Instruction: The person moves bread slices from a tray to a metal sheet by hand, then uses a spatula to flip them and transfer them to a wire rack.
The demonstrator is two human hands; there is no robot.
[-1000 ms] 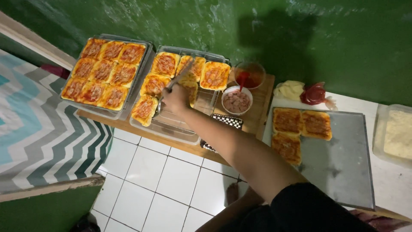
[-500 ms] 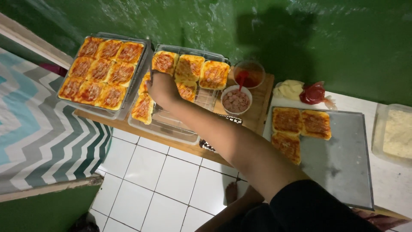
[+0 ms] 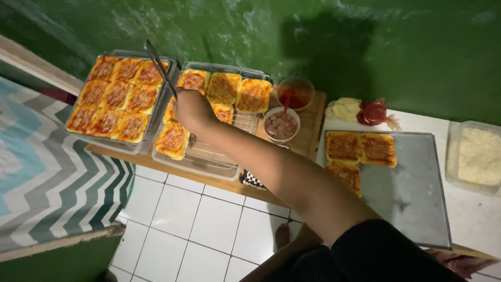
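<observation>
My right hand (image 3: pixel 192 108) reaches out over a clear glass tray (image 3: pixel 209 163) that holds several sauce-topped bread slices (image 3: pixel 223 87). The hand is shut on thin metal tongs (image 3: pixel 159 65), which point up and to the left over the gap between the two trays. A slice (image 3: pixel 173 139) lies just below the hand at the tray's near left corner. To the left stands a second clear tray (image 3: pixel 75 134), packed full with topped slices (image 3: pixel 116 96). My left hand is out of sight.
Both trays rest on a wooden board (image 3: pixel 312 130) with a bowl of red sauce (image 3: pixel 295 94) and a bowl of chopped sausage (image 3: pixel 281 125). A metal baking sheet (image 3: pixel 412 193) holds three slices (image 3: pixel 360 149). A tub of grated cheese (image 3: pixel 477 156) is far right. White floor tiles lie below.
My hand carried a slice in the tongs, set it down in the second tray, then shifted left with the tongs now raised and nothing in them.
</observation>
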